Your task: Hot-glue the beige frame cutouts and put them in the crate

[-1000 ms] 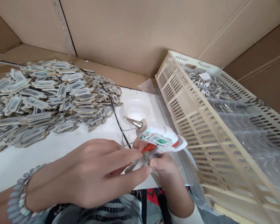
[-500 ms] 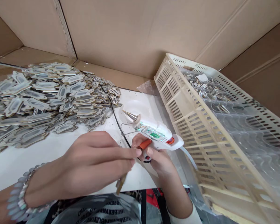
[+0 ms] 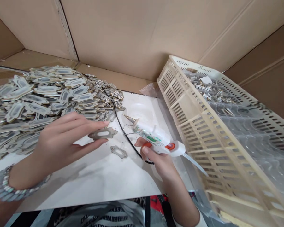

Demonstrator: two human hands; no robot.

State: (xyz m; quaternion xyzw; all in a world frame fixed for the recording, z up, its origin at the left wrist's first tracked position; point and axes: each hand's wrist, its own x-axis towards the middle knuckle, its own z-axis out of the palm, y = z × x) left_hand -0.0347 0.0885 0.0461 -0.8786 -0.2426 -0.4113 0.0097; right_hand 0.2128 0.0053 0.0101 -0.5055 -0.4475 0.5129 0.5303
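A person's left hand (image 3: 59, 138) pinches a flat grey scalloped frame piece with an oval opening (image 3: 103, 133) between thumb and fingertips just above the white table (image 3: 85, 176), while the right hand (image 3: 159, 159) is wrapped around the grip of a white hot-glue gun with an orange trigger (image 3: 153, 140), one finger on the trigger. The gun's metal nozzle (image 3: 129, 119) points away from the right hand, toward a shallow white dish (image 3: 139, 110). A second grey frame piece (image 3: 119, 152) lies flat on the table between the two hands.

The likeliest mishap is a burn: the nozzle sits near the left fingertips, and bringing piece and tip together carelessly could touch skin to hot metal or glue. The thin black cord (image 3: 119, 124) loops under the gun and beside the loose piece, so a tug might drag the piece or snag the gun. The large heap of grey and cream frame pieces (image 3: 38, 97) beyond the left hand crowds the working spot and could slide into it.

Whether glue is at the nozzle cannot be made out. The left thumb's grip is partly hidden by the piece. The contents of the cream slatted plastic crate (image 3: 203, 126) beside the right hand blur behind clear plastic, and a beaded bracelet (image 3: 4, 189) is cut off at the frame edge.
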